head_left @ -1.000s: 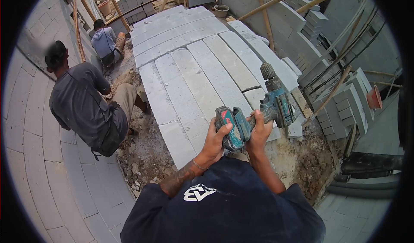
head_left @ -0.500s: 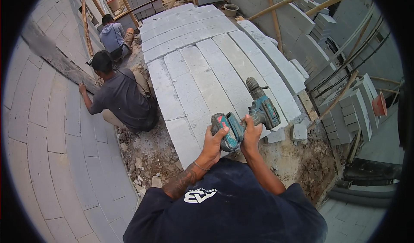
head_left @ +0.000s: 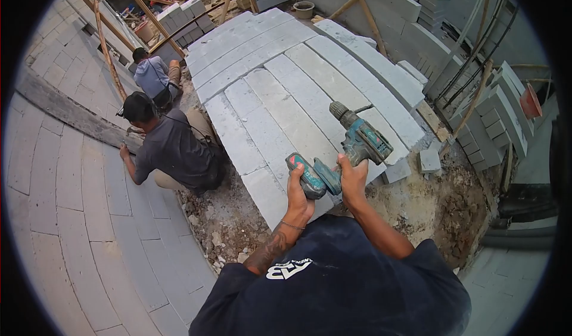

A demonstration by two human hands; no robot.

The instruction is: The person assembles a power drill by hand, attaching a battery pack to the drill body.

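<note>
My right hand (head_left: pixel 354 182) is wrapped around the grip of a teal and black cordless drill (head_left: pixel 366 139), whose chuck points up and to the left. Dust covers the drill's body. In my left hand (head_left: pixel 299 200) is a teal and black battery pack (head_left: pixel 306 177), with the thumb along its face. The pack sits right beside the drill's foot (head_left: pixel 328 176), a narrow dark gap showing between them at the top. Both hands are above the near end of a large stack of pale blocks (head_left: pixel 262 106).
On the left, a person in a dark shirt (head_left: pixel 179 145) crouches at a block wall (head_left: pixel 77 175), one hand by a long board (head_left: pixel 65 106). Another person (head_left: pixel 154 77) sits farther back. Rubble (head_left: pixel 229 235) lies below the stack; bamboo poles (head_left: pixel 369 20) lean behind it.
My head view has shifted a little. The battery pack has tilted and come slightly away from the drill's foot, and both hands keep their hold.
</note>
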